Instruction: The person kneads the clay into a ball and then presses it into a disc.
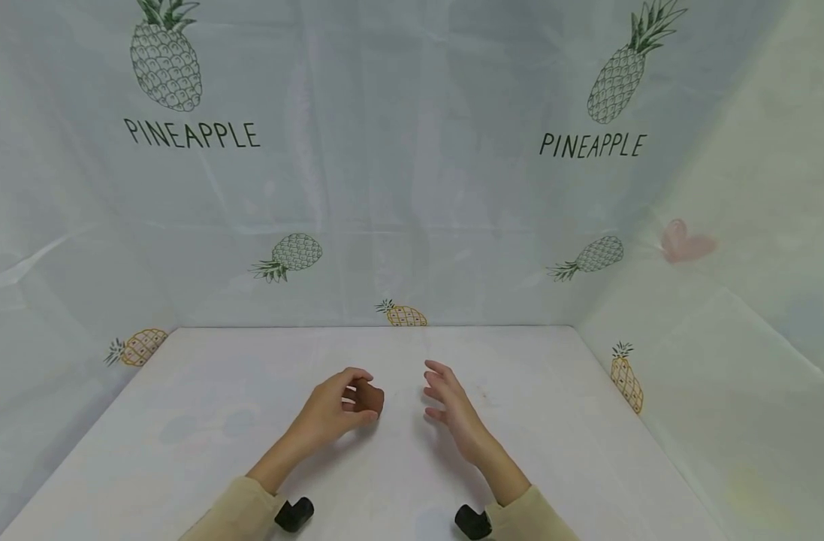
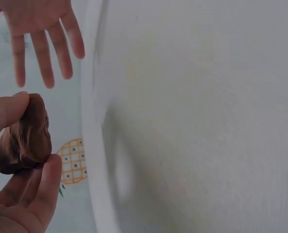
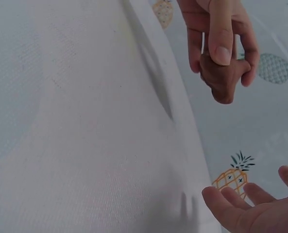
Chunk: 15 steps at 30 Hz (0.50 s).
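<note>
A brown, uneven lump [image 1: 369, 398], soft-looking like clay, is pinched between the thumb and fingers of my left hand [image 1: 332, 408]. Creases and folds mark the lump [image 2: 29, 136] in the left wrist view. From the right wrist view, the lump [image 3: 222, 80] has a small knob sticking out at one side. My right hand [image 1: 457, 413] is held a short way to the right, fingers spread and slightly bent, with nothing in it. Its palm and spread fingers [image 2: 61, 53] show in the left wrist view. Both hands appear raised over the table.
A white table [image 1: 215, 466] lies under both hands, with their shadows on it. Pale cloth [image 1: 412, 165] printed with pineapples hangs behind and along both sides. Black devices [image 1: 294, 515] are strapped at the wrists by the cream sleeves [image 1: 232, 515].
</note>
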Available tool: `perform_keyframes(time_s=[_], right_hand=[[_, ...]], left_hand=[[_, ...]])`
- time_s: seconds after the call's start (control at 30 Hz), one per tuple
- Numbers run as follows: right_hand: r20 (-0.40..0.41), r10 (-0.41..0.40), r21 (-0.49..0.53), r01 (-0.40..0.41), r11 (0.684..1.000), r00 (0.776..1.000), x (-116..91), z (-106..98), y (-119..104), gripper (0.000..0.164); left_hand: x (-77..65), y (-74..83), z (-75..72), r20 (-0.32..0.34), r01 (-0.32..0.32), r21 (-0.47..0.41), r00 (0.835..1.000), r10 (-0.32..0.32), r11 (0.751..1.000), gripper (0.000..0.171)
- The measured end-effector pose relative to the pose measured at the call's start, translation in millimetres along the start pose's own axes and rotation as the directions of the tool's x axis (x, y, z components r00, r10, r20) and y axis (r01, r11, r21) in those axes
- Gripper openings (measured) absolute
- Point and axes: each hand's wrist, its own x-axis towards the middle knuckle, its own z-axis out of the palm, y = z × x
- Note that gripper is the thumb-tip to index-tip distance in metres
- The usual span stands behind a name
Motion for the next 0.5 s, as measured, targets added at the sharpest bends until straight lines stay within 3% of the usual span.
perform_keyframes(time_s=[0.5], right_hand=[[0.016,-0.019,0.074,0.017,0.997,1.0,2,1,-2,0.064]], left_hand=[[5.5,16.5,19.1,0.008,-0.047,-0.041,0.999,0.047,0.998,0.054]])
